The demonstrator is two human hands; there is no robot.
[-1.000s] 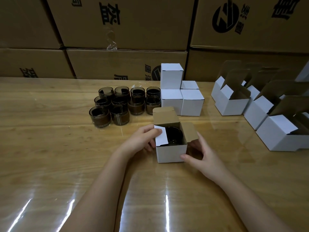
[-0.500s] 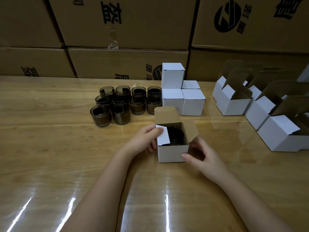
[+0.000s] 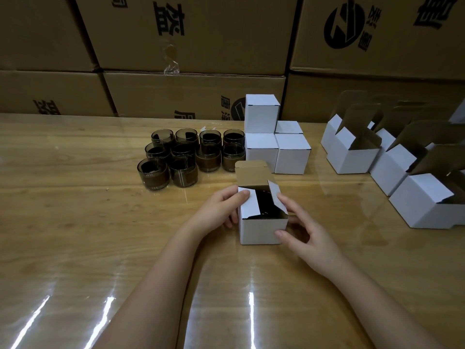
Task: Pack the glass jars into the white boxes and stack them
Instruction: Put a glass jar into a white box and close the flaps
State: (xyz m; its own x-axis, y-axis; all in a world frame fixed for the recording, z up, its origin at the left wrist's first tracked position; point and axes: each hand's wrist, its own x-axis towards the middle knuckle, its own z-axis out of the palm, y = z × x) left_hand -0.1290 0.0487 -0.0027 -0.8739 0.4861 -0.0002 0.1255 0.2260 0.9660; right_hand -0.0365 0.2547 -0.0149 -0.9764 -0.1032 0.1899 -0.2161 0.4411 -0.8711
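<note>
On wooden table (image 3: pixel 100 222), small white cardboard box (image 3: pixel 260 231) holds dark glass jar (image 3: pixel 264 202); left hand (image 3: pixel 217 212) grips its left side, right hand (image 3: pixel 310 235) clasps right side.

Worktable (image 3: pixel 75 222): light wood grain, glossy clear covering, white glare streaks (image 3: pixel 250 318) along near edge. Backdrop: wall of large brown cardboard cartons (image 3: pixel 191 34), stacked in rows, black printed characters, round black logo (image 3: pixel 344 26), loose clear tape (image 3: pixel 171 64). Lighting dim.

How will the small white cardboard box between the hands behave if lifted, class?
The small white cardboard box probably flexes when squeezed: thin flaps. Likely bottom-heavy, with a dark glass jar inside. Top lid open, so tipping might spill it.
</note>
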